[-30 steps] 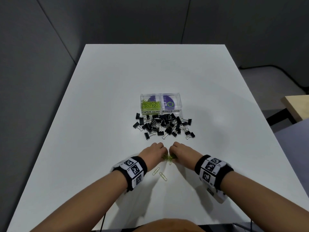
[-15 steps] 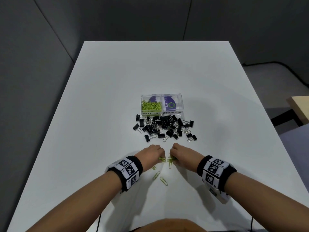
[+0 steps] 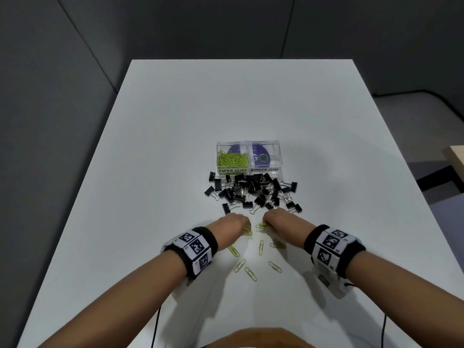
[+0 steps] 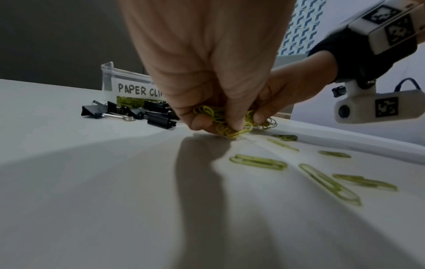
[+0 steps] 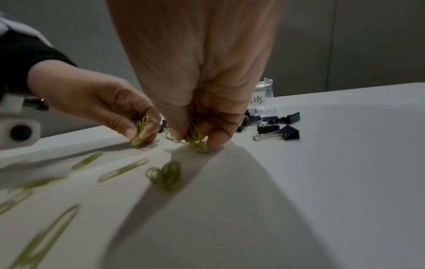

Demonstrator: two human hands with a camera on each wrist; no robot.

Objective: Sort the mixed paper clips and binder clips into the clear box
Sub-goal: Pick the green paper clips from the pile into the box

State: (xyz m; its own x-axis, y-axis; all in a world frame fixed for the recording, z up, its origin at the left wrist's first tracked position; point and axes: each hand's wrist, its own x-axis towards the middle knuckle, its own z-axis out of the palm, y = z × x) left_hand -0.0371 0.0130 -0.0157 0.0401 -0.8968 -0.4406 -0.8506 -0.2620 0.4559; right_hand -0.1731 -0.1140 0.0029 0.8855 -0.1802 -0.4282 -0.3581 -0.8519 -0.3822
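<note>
My left hand (image 3: 232, 223) pinches a bunch of green paper clips (image 4: 220, 119) against the white table (image 3: 150, 172). Close beside it, my right hand (image 3: 277, 219) pinches another bunch of green paper clips (image 5: 195, 139). Several loose green paper clips (image 3: 251, 262) lie on the table just behind both hands. A pile of black binder clips (image 3: 253, 192) sits beyond my hands, in front of the clear box (image 3: 248, 144). Its left compartment, labelled PAPER CLIPS, holds green clips (image 3: 232, 159). The right compartment, labelled BINDER CLIPS, shows none.
Grey partition walls stand behind and left of the table. A wooden table corner (image 3: 455, 156) shows at the far right. Cables hang off the near table edge.
Both hands have drawn slightly apart, each taking a bunch of paper clips, and more loose clips now lie spread on the table behind them.
</note>
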